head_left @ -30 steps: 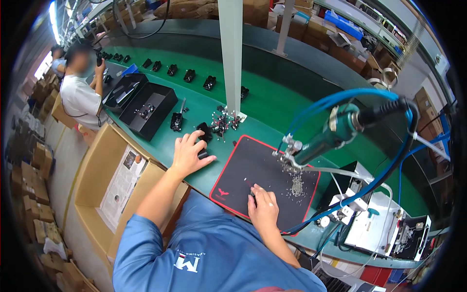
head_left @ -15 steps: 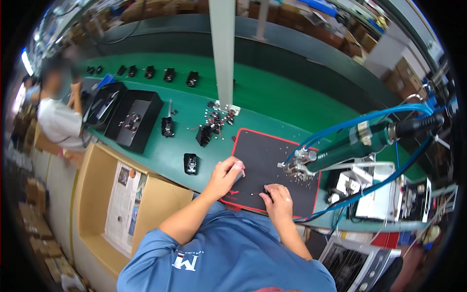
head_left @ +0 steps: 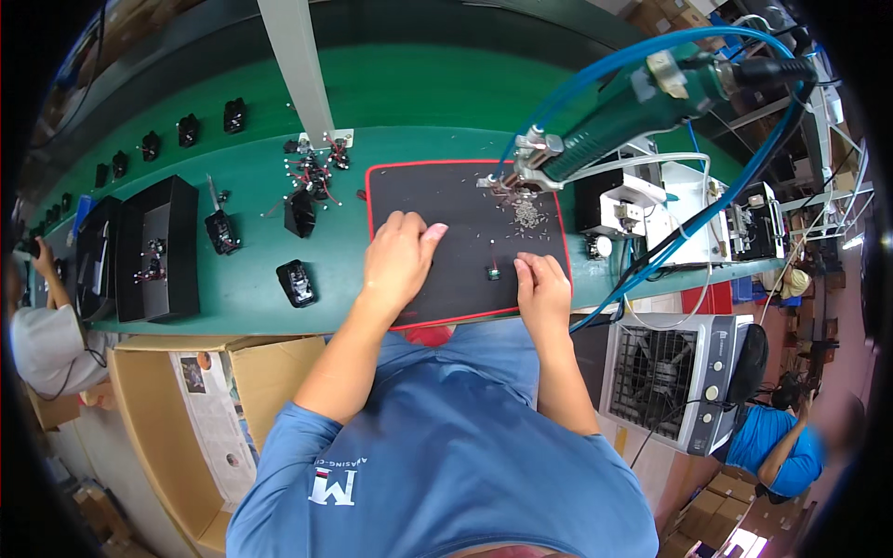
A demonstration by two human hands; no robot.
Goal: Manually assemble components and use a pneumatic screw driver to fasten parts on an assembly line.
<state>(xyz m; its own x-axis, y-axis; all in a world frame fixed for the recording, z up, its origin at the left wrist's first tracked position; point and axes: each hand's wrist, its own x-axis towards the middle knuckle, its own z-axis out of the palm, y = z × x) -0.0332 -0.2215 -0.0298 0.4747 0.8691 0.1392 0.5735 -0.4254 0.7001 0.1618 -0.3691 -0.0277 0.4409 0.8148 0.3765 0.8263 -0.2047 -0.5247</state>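
My left hand [head_left: 398,259] rests over the left part of a black mat with a red border [head_left: 456,200]. Its fingers are curled downward with the thumb beside them, and whatever they may hold is hidden. At the mat's lower right is my right hand [head_left: 544,296], its fingers apart and nothing visible in them. Just left of its fingertips lies a small dark circuit part with a thin red wire [head_left: 493,273]. Farther up the mat is a scattered pile of small metal screws [head_left: 530,214]. Above it hangs a green power screwdriver with a metal head [head_left: 595,139].
Blue hoses [head_left: 744,223] loop down on the right beside white-cased equipment [head_left: 674,195]. To the left are a black housing [head_left: 298,283], a wired-parts pile [head_left: 312,175] and a black box [head_left: 158,251]. A cardboard carton [head_left: 177,400] stands below the bench; co-workers are at both sides.
The view has swung toward the right. My right hand has let go of the small wired part, which now lies on the mat. My left hand remains curled.
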